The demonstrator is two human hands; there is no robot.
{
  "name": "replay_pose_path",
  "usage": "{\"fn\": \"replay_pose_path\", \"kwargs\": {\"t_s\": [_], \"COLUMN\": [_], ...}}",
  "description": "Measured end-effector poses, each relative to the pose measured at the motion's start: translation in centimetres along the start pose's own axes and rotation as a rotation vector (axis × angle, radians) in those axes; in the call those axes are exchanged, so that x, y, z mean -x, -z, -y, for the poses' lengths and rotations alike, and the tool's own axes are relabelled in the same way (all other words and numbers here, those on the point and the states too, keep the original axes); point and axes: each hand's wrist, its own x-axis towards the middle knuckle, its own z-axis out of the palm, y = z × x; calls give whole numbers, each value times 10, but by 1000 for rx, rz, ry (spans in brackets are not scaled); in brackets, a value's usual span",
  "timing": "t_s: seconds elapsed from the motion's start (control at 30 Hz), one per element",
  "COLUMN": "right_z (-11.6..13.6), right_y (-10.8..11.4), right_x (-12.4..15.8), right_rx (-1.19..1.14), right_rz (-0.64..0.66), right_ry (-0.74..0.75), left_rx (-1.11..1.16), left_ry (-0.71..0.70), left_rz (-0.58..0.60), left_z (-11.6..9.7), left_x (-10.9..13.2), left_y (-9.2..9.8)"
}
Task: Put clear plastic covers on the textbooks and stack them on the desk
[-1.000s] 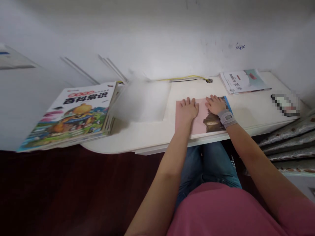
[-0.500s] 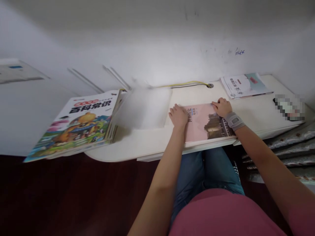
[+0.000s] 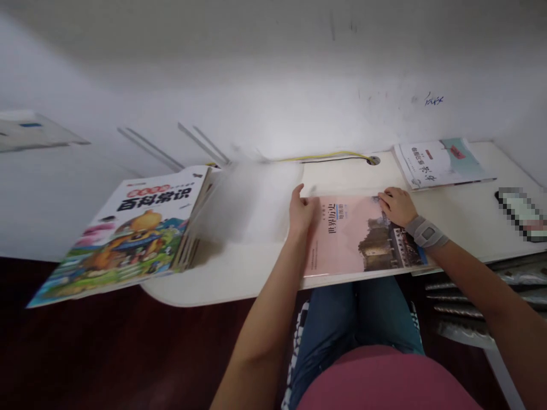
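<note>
A pink softcover book (image 3: 337,250) with dark Chinese lettering and a photo of a stone tower lies flat at the desk's front edge. My left hand (image 3: 302,213) is at its left edge, thumb lifted and the other fingers partly hidden against the book. Across the upper right part of the cover my right hand (image 3: 397,206) rests with bent fingers, gripping near the top edge. A grey band (image 3: 427,232) circles the right wrist. Left of the book, a translucent plastic sheet or cover (image 3: 252,199) lies on the desk.
Large colourful picture books (image 3: 141,228) are stacked at the left end of the white desk (image 3: 239,273). Another book (image 3: 444,162) lies at the back right, and a blurred-out phone-like object (image 3: 523,215) at far right. A yellow cable (image 3: 325,155) runs along the wall.
The pink book has come nearer to my body, both hands moving with it. My left thumb has lifted away from the other fingers. The camera view has shifted slightly.
</note>
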Motion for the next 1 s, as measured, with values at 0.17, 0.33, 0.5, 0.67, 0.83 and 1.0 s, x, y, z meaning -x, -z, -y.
{"fn": "replay_pose_path", "kwargs": {"t_s": [0.17, 0.33, 0.5, 0.67, 0.83, 1.0], "right_z": [1, 1, 3, -2, -21, -34], "right_y": [-1, 0, 7, 16, 37, 63], "right_x": [1, 2, 2, 1, 1, 5], "right_rx": [-46, -86, -83, -82, -243, -475], "right_rz": [-7, -52, -87, -41, 14, -16], "right_ry": [-8, -51, -114, -112, -16, -279], "left_rx": [209, 322, 196, 27, 44, 174], "left_ry": [79, 247, 185, 66, 7, 151], "left_rz": [383, 395, 310, 213, 194, 240], "left_z": [1, 0, -8, -13, -16, -15], "left_x": [-23, -27, -20, -13, -11, -14], "left_y": [21, 28, 31, 34, 40, 44]}}
